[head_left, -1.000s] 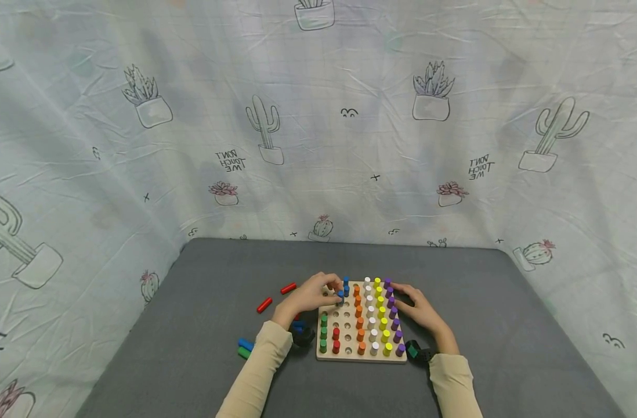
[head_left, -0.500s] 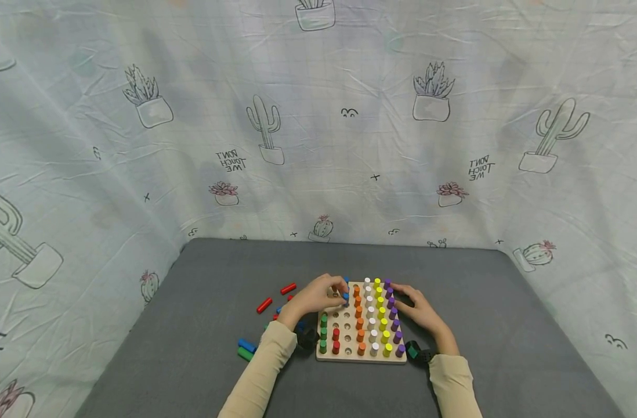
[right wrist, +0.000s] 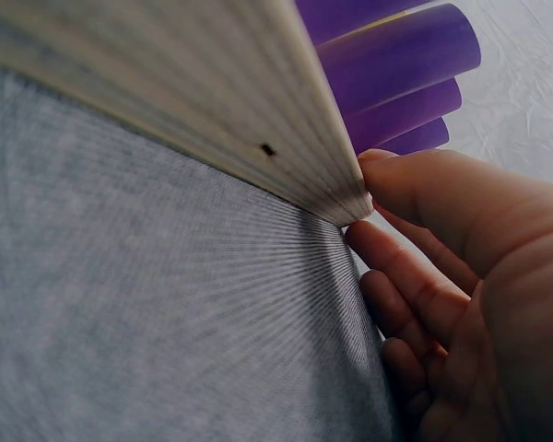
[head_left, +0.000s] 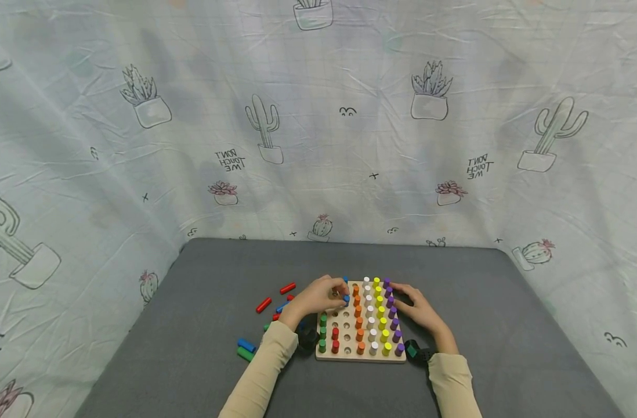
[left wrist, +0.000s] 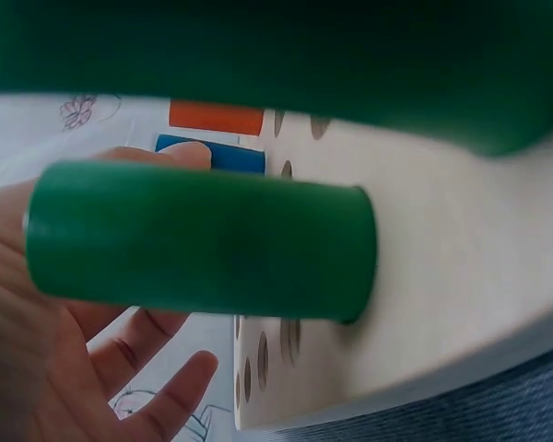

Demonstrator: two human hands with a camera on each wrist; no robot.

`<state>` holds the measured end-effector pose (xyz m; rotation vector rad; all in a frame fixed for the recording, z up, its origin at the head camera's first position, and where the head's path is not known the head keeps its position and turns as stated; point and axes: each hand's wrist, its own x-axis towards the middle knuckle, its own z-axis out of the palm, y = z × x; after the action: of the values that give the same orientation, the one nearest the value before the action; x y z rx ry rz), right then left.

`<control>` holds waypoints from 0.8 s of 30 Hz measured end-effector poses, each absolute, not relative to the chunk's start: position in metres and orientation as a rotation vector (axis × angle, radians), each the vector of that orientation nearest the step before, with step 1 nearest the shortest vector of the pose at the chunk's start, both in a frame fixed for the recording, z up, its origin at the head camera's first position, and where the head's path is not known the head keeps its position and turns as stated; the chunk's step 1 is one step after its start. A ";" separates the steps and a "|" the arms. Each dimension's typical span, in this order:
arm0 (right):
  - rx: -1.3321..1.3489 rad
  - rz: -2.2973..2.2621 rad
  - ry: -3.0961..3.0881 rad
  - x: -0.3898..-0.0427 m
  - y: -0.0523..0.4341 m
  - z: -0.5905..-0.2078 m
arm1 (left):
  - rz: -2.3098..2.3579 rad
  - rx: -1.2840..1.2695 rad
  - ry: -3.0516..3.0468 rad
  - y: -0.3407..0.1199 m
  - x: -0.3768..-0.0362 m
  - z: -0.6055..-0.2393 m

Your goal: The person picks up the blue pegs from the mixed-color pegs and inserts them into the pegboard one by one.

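In the head view, my left hand (head_left: 318, 295) pinches a blue peg (head_left: 346, 299) between thumb and fingertips at the wooden pegboard (head_left: 360, 357). The peg stands over the third column, behind several bare holes. From the left wrist, the thumb shows on the blue peg (left wrist: 235, 158), partly hidden by a large green peg (left wrist: 203, 244) close to the camera. My right hand (head_left: 422, 310) holds the board's right side beside the purple pegs (head_left: 394, 312). Its thumb touches the board's edge (right wrist: 346, 175) in the right wrist view, with the other fingers curled lower.
Red pegs (head_left: 264, 305) lie loose left of the board, with a blue peg (head_left: 246, 345) and a green peg (head_left: 244, 353) nearer the left sleeve. Orange, white and yellow pegs stand in rows on the board. A printed curtain (head_left: 318, 139) hangs behind the grey table (head_left: 235, 261).
My left hand has shifted slightly right, bringing the blue peg onto the third column and a little lower. The right hand stays at the board's side.
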<state>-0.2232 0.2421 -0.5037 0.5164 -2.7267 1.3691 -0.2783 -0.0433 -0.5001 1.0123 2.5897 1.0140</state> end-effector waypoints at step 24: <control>0.499 1.357 -2.724 -0.222 0.241 -0.502 | 1.000 0.990 2.684 -0.073 -0.269 -0.495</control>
<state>-0.2215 0.2410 -0.5024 0.4994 -2.7241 1.3571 -0.2688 -0.0727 -0.4951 0.9898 2.6835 1.0003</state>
